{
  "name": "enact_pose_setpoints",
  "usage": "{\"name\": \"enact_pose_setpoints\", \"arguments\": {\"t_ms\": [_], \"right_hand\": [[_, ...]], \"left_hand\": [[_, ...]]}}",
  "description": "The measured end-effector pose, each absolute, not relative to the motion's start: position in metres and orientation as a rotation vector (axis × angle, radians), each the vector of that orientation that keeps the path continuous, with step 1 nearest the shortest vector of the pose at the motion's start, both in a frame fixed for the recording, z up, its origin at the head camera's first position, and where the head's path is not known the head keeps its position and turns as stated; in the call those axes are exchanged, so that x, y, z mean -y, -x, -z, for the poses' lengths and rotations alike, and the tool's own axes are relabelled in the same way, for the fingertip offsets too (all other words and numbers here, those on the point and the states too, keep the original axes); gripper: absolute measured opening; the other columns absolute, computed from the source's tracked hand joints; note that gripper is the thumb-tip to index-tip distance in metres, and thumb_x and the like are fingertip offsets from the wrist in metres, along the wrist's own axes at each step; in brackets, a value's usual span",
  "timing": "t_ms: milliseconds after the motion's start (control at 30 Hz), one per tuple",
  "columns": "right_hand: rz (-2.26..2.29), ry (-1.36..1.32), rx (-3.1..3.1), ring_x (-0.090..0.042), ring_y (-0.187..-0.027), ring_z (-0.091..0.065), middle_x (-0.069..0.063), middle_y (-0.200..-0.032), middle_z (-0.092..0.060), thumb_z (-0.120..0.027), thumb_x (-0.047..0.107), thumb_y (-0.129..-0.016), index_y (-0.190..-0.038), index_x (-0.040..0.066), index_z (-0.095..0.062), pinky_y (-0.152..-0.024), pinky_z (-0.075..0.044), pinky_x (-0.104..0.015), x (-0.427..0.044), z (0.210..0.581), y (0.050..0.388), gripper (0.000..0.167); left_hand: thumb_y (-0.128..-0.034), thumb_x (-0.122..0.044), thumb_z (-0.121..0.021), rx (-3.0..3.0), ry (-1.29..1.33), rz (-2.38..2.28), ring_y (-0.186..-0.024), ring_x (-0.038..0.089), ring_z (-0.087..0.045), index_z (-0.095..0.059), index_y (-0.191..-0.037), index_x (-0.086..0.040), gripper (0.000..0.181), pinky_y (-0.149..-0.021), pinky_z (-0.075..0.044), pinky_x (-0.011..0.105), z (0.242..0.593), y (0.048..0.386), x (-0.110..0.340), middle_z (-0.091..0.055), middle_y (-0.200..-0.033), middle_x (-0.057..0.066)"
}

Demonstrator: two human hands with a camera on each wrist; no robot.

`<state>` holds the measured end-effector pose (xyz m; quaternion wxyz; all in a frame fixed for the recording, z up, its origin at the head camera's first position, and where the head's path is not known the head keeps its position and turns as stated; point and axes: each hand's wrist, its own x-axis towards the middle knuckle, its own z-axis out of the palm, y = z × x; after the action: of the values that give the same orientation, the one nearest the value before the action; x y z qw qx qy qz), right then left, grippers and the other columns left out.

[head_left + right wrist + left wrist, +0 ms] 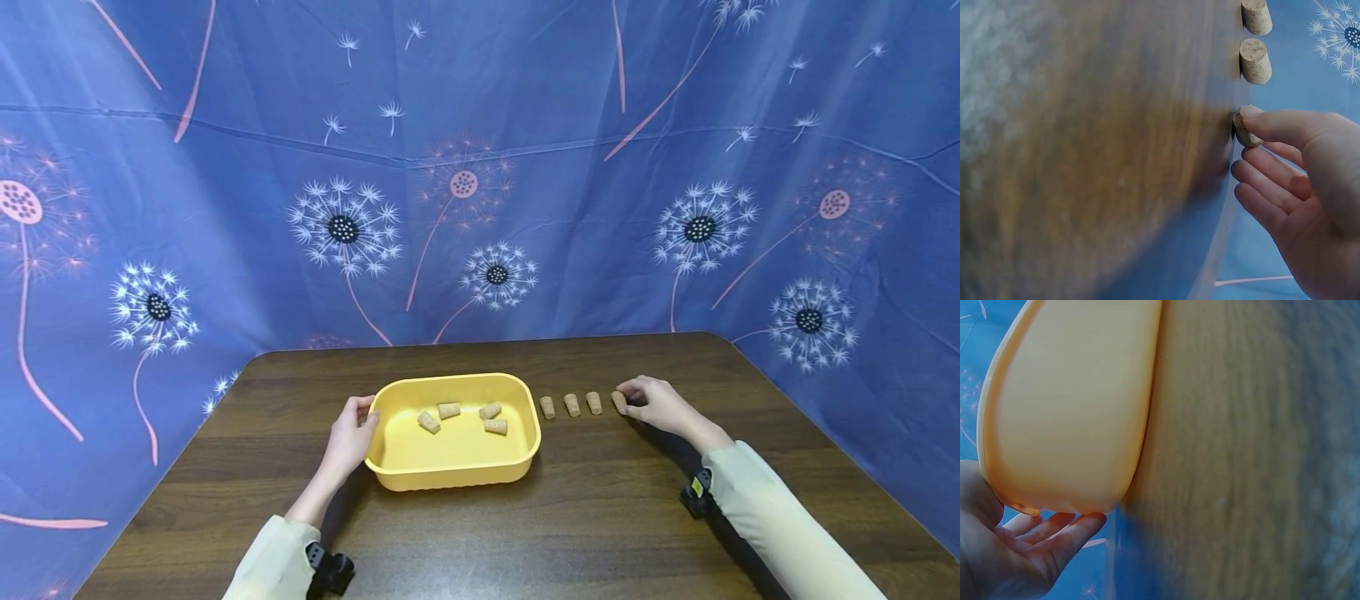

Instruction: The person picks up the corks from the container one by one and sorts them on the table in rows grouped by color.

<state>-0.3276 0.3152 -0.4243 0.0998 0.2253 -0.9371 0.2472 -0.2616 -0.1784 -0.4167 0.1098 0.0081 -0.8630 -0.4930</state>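
Observation:
A yellow plastic basin [450, 479] stands on the table, with several cork stoppers [448, 410] lying loose on its floor. My left hand [347, 437] grips the basin's left end, thumb at the rim and fingers against the outer wall. To the right of the basin, three corks [572, 405] stand in a row. At the row's right end my right hand [660, 407] pinches another cork [618, 402] between thumb and forefinger. In the right wrist view that cork [1247, 128] is partly covered by the thumb, and the other fingers are loosely bent.
The brown wooden table [600, 517] reaches back to a blue cloth [570, 208] printed with dandelions, which hangs behind it and at the sides. A small black device is strapped to each wrist, over pale sleeves [772, 517].

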Motion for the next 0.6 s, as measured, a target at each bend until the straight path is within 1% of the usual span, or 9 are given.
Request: {"name": "enact_pose_setpoints", "arguments": {"t_ms": [167, 333, 433, 467, 600], "right_hand": [[-0.726, -0.665, 2.761, -0.028, -0.081, -0.065, -0.016, -0.093, -0.066, -0.073, 0.006, -0.077, -0.104, -0.008, -0.063, -0.069, -0.052, -0.035, -0.3127, 0.4220, 0.3260, 0.031], [-0.725, -0.651, 2.781, -0.030, -0.083, -0.065, -0.018, -0.096, -0.065, -0.073, 0.009, -0.078, -0.104, -0.007, -0.063, -0.071, -0.053, -0.039, -0.3128, 0.4191, 0.3251, 0.032], [-0.751, -0.688, 2.761, -0.029, -0.081, -0.065, -0.019, -0.095, -0.065, -0.074, 0.011, -0.078, -0.103, -0.007, -0.063, -0.070, -0.053, -0.041, -0.3148, 0.4199, 0.3252, 0.033], [-0.759, -0.725, 2.726, -0.026, -0.079, -0.065, -0.017, -0.092, -0.065, -0.074, 0.013, -0.078, -0.101, -0.006, -0.063, -0.068, -0.053, -0.037, -0.3156, 0.4210, 0.3258, 0.032], [-0.769, -0.739, 2.731, -0.026, -0.080, -0.065, -0.017, -0.092, -0.066, -0.074, 0.014, -0.078, -0.101, -0.006, -0.063, -0.067, -0.053, -0.036, -0.3160, 0.4223, 0.3264, 0.033]], "left_hand": [[-0.0956, -0.005, -0.046, 2.533, -0.025, 1.460, -0.113, 0.039, -0.053, -0.045, -0.124, 0.006, 0.031, -0.093, -0.047, 0.048, 0.4156, 0.2615, 0.1778, -0.054, -0.122, 0.029], [-0.0957, -0.006, -0.045, 2.532, -0.019, 1.459, -0.111, 0.039, -0.054, -0.044, -0.125, 0.007, 0.032, -0.091, -0.048, 0.047, 0.4139, 0.2618, 0.1771, -0.054, -0.123, 0.030], [-0.0955, -0.006, -0.045, 2.534, -0.018, 1.454, -0.111, 0.039, -0.055, -0.044, -0.125, 0.007, 0.032, -0.091, -0.048, 0.047, 0.4142, 0.2617, 0.1772, -0.054, -0.122, 0.030], [-0.0954, -0.006, -0.046, 2.535, -0.018, 1.452, -0.111, 0.039, -0.055, -0.044, -0.125, 0.007, 0.032, -0.091, -0.048, 0.047, 0.4145, 0.2616, 0.1773, -0.054, -0.122, 0.030], [-0.0951, -0.006, -0.046, 2.535, -0.023, 1.451, -0.111, 0.039, -0.055, -0.045, -0.125, 0.007, 0.032, -0.091, -0.048, 0.047, 0.4166, 0.2616, 0.1776, -0.055, -0.122, 0.030]]}}
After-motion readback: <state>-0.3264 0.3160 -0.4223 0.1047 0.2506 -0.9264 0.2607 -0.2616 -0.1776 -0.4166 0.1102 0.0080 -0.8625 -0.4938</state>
